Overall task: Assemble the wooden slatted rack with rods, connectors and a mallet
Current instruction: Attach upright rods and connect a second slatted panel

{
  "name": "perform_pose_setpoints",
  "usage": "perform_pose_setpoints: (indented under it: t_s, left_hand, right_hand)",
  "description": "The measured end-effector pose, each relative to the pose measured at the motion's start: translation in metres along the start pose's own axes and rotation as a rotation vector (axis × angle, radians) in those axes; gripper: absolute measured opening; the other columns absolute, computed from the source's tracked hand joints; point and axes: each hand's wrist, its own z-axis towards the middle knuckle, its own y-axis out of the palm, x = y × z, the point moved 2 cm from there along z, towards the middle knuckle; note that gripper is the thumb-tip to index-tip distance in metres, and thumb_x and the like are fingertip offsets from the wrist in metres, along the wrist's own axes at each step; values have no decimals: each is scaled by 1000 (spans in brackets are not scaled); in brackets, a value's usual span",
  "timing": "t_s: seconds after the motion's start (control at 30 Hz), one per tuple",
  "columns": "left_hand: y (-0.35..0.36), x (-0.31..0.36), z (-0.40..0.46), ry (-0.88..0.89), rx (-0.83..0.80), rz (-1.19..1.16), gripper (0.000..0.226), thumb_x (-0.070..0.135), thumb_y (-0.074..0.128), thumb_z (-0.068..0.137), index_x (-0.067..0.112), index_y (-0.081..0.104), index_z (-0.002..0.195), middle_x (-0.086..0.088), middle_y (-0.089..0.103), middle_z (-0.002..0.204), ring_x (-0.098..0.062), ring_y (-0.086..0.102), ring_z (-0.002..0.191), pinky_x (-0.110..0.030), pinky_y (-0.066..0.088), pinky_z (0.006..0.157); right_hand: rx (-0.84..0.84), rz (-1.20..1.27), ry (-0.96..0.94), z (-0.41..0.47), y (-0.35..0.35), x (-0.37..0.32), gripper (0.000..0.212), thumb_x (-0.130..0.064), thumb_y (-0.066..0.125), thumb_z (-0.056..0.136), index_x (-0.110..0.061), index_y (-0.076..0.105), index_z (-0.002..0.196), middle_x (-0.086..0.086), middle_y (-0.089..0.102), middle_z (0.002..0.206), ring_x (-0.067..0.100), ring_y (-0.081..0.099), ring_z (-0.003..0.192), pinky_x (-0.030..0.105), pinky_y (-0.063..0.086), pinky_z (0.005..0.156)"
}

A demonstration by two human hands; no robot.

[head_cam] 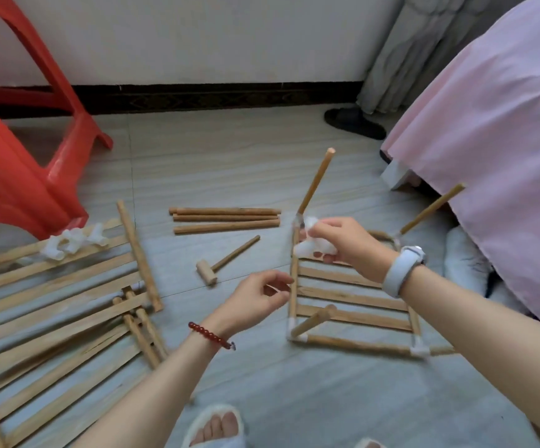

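I work on a pale grey tiled floor that runs to a white wall with a dark skirting strip. A red plastic stool stands at my left, a bed under a pink cover rises at my right, and a dark slipper lies by the grey curtain.

The partly built slatted rack lies flat in front of me, slightly right, with white connectors at its corners and rods rising from them. Loose slats spread across the floor at my left, with a heap of white connectors resting on them. A bundle of rods lies beyond the hands, and the wooden mallet lies between that bundle and my left hand, touched by neither hand.

My left hand is curled, fingertips pinching the rack's left side rod about midway. My right hand reaches across above the rack's far left corner, fingers bent round a white connector at the foot of the upright rod. Both forearms stretch forward, the right wrist wearing a pale watch, the left a red bead bracelet.
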Motion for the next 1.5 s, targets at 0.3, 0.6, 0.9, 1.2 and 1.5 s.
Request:
perform_pose_setpoints:
  t_s: [0.3,0.6,0.9,1.2,1.5]
  left_hand:
    - [59,51,6,58,-220,410,14,13,60,90,14,68,100,6,62,87,-14,60,88,-16,44,73]
    - [60,39,4,-61,-99,259,21,16,68,85,23,74,104,9,72,92,-6,65,87,-18,53,80]
    - [62,32,-3,-151,-135,-2,20,14,65,89,17,73,107,6,72,105,-5,65,99,-19,55,80]
    - [60,31,-5,-134,-141,30,24,11,61,91,20,70,111,5,70,109,-8,64,103,-18,53,82]
    - [59,33,-8,-121,-143,33,24,12,60,92,23,69,111,10,67,108,-7,64,100,-23,54,85]
  right_hand:
    - [-39,300,200,-66,-44,69,18,-18,57,92,-2,64,93,13,62,86,17,59,64,21,46,54]
    - [-62,92,51,-70,-33,69,30,-29,54,95,-1,63,96,18,68,81,14,64,66,22,53,65]
    - [-113,162,78,-66,-23,68,27,-31,53,95,-6,60,91,19,68,78,22,65,69,23,52,62]
    - [-151,141,110,-69,-25,71,18,-30,58,92,-12,57,91,10,68,89,15,64,63,25,53,64]
    - [-231,111,57,-72,-36,76,37,-12,61,90,-19,50,125,3,60,95,13,63,85,24,54,75]
